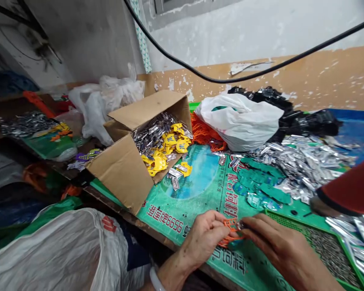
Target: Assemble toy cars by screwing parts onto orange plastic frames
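Observation:
Close to the table's front edge, my left hand (204, 237) pinches an orange plastic piece (229, 234) between thumb and fingers. My right hand (276, 242) meets it from the other side, fingers closed at the piece's right end. Something small and shiny shows between the right fingertips, too small to name. A bit of teal shows just below the orange piece. Just beyond my right hand lie teal plastic pieces (257, 182), some with clear parts. Beside that hand, a green tray (286, 218) holds many small grey metal parts (330, 250).
A cardboard box (124, 171) lies open, spilling yellow plastic pieces (157, 161) and silver strips. At the back stand a white plastic bag (239, 121) and orange pieces (204, 131). Silver metal strips (303, 161) are heaped right. Another person's red sleeve (352, 190) reaches in. A black cable (212, 79) hangs across.

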The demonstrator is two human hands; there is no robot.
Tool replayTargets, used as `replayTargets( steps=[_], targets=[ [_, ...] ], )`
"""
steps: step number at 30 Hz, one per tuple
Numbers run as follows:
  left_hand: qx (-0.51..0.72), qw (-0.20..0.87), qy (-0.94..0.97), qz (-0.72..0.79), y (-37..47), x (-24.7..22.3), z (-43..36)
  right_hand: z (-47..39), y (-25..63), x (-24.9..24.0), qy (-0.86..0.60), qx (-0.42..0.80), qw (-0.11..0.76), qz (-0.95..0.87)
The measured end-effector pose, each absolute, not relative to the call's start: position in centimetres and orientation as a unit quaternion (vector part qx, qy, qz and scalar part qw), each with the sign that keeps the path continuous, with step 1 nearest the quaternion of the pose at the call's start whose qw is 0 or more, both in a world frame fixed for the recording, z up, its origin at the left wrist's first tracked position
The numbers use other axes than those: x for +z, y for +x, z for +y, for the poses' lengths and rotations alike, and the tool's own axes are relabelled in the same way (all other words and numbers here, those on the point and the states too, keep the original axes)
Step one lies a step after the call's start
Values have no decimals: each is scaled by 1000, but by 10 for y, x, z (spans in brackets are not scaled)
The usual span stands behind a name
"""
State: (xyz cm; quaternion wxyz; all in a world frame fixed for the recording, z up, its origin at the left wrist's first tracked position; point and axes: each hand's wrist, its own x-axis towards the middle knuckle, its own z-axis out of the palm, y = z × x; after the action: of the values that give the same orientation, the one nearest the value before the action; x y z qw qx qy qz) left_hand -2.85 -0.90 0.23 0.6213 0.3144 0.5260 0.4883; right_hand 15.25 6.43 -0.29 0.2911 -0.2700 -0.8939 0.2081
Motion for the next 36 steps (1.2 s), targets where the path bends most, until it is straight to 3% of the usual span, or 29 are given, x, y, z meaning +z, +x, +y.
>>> replayTargets(
  steps=[8, 16, 21, 26, 36],
  targets=[
    [493, 618, 361, 495, -28, 6, -12, 54, 132, 16, -226, 197, 308, -903],
    [486, 428, 555, 522, -25, 3, -18, 41, 151, 16, -293, 159, 355, -873],
    [480, 244, 705, 461, -27, 0, -19, 36, 164, 24, -272, 260, 389, -841],
    [452, 168, 768, 422, -26, 6, -18, 27, 169, 21, -279, 301, 414, -812],
    [426, 173, 808, 368, -24, 1, -23, -1, 178, 11, -283, 7, 461, -841]
  ],
)
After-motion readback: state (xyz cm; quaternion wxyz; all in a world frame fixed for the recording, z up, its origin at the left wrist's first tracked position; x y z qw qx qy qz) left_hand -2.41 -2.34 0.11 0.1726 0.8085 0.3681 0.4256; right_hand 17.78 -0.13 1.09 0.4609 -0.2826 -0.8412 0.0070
